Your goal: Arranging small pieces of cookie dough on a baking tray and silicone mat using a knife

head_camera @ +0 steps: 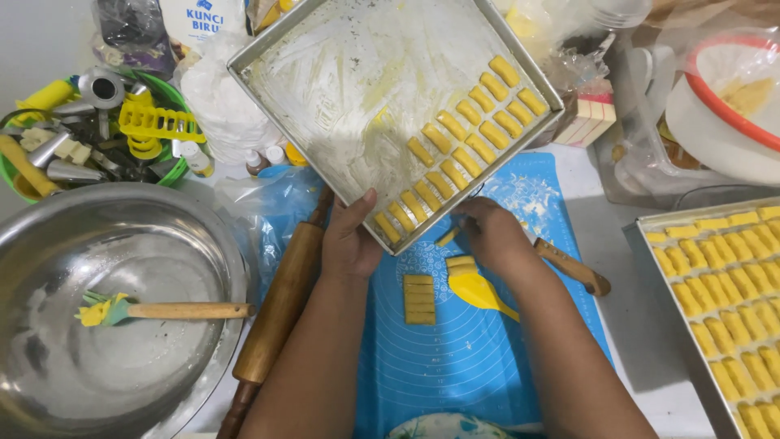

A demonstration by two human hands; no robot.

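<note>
- Metal baking tray (325, 73) is tilting above the blue mat (471, 358), the left hand (349, 240) gripping its near edge.
- Right hand (491, 236) is pinching a yellow dough piece (446, 236) just below the tray's edge.
- Cut dough strips (419, 299) are lying on the mat, beside a yellow spatula (475, 290).

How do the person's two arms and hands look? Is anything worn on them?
Both forearms are bare as far as the picture shows: no sleeves, gloves or watch in view. The left hand and right hand show no bracelet, and no ring can be seen. The fingers are short and rounded; the nails are too small to judge.
</note>
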